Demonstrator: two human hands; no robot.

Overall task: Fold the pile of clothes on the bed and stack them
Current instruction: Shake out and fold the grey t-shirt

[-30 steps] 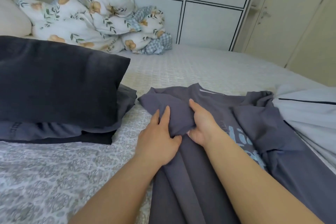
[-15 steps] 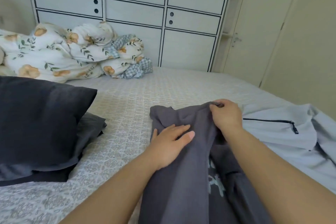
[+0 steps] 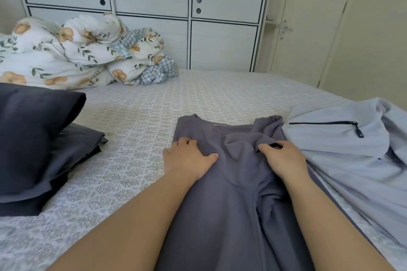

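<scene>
Here the grey shirt (image 3: 237, 193) lies lengthwise at lower centre of the frame, its collar end pointing toward the top, soft matte knit on the bed (image 3: 136, 138) with its lace-patterned cover. The left hand (image 3: 189, 158) presses flat on its left shoulder; the right hand (image 3: 282, 158) pinches a bunched fold. A smooth pale jacket (image 3: 352, 152) lies at right, dark folded clothes (image 3: 39, 138) at left, white panelled cupboards (image 3: 154, 11) behind.

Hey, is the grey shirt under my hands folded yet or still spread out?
Partly folded: the grey shirt has its sides turned in, still long.
</scene>
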